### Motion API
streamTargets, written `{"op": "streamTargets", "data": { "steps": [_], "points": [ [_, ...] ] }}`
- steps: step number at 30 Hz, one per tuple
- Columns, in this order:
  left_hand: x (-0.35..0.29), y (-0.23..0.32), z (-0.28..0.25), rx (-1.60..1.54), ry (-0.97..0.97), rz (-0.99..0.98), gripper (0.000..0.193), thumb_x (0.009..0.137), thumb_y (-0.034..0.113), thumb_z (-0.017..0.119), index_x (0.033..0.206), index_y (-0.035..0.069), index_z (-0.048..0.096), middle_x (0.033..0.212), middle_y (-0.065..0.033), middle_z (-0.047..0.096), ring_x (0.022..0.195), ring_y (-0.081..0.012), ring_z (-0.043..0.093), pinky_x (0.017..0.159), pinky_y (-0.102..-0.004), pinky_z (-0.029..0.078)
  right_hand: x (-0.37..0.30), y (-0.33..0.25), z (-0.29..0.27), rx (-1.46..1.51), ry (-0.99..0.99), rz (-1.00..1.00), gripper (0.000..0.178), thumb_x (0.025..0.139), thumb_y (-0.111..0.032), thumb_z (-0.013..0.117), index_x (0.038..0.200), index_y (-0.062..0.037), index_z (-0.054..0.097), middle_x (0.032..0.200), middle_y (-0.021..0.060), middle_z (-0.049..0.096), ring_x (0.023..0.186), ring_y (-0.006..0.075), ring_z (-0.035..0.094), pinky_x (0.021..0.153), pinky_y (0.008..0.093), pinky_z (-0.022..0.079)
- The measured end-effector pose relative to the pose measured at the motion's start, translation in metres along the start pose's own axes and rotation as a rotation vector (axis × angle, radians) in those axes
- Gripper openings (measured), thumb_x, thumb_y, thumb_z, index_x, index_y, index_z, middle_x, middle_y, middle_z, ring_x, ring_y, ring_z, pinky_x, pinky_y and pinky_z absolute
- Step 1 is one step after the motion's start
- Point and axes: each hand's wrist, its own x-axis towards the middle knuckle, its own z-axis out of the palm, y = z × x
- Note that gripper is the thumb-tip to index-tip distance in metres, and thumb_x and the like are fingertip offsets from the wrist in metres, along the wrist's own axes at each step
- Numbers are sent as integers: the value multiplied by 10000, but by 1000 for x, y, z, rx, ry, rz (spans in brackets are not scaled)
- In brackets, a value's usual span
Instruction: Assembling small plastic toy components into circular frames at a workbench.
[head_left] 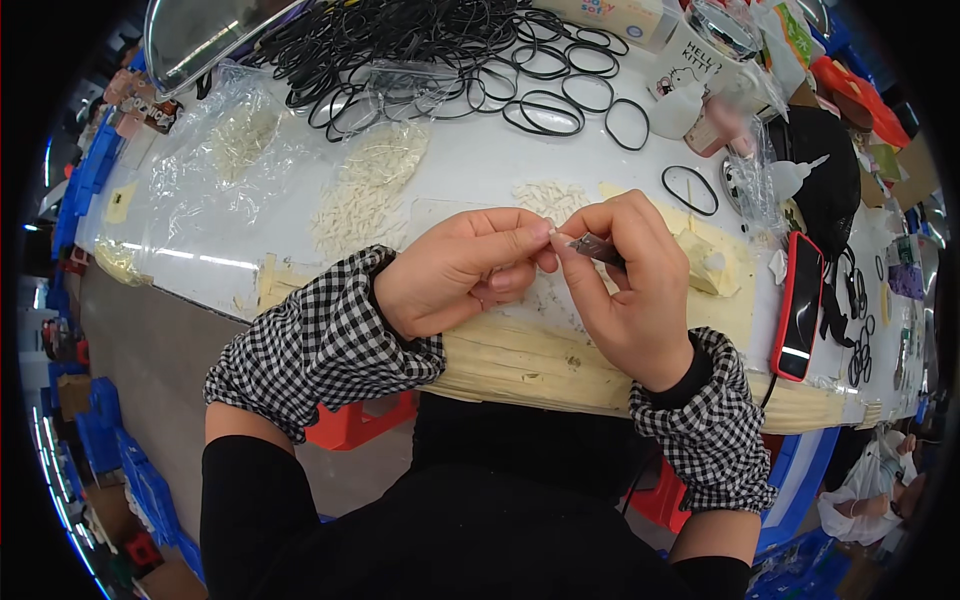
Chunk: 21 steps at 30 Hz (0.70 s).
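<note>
My left hand is closed in a pinch, with the tip of a small white piece showing between thumb and forefinger. Close against it, the fingers of my right hand grip a small flat metal tool, perhaps a blade; its exact kind is partly hidden. The fingertips of both hands almost meet above the table's front edge. Just beyond them lies a little pile of white slivers. A larger heap of similar white pieces spreads out beyond my left hand.
Black elastic loops are heaped at the back. Clear plastic bags lie at the left. On the right are a red-cased phone, a crumpled yellow lump and a squeeze bottle. Yellowish tape covers the front edge.
</note>
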Motion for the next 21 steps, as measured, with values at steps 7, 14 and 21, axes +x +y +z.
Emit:
{"op": "streamTargets", "data": {
  "steps": [7,14,21],
  "points": [
    [0,1,2,20,42,-6,183,981,198,512,965,28,577,849,1,570,613,-32,390,568,-167,337,1,-3,1,58,23,56,165,736,27,656,880,-21,591,786,80,552,654,194,598,560,286,482],
    [1,0,8,25,77,20,178,980,203,518,966,37,582,846,12,573,608,-23,383,555,-166,330,0,-3,-4,13,20,26,202,713,66,644,894,-21,617,794,77,567,671,185,620,588,268,518],
    [0,0,6,117,88,69,196,992,248,489,950,60,525,828,35,491,589,-9,329,546,-147,293,-1,1,-1,74,22,-57,204,706,72,654,882,-25,616,793,69,574,673,189,625,604,264,527]
  ]
}}
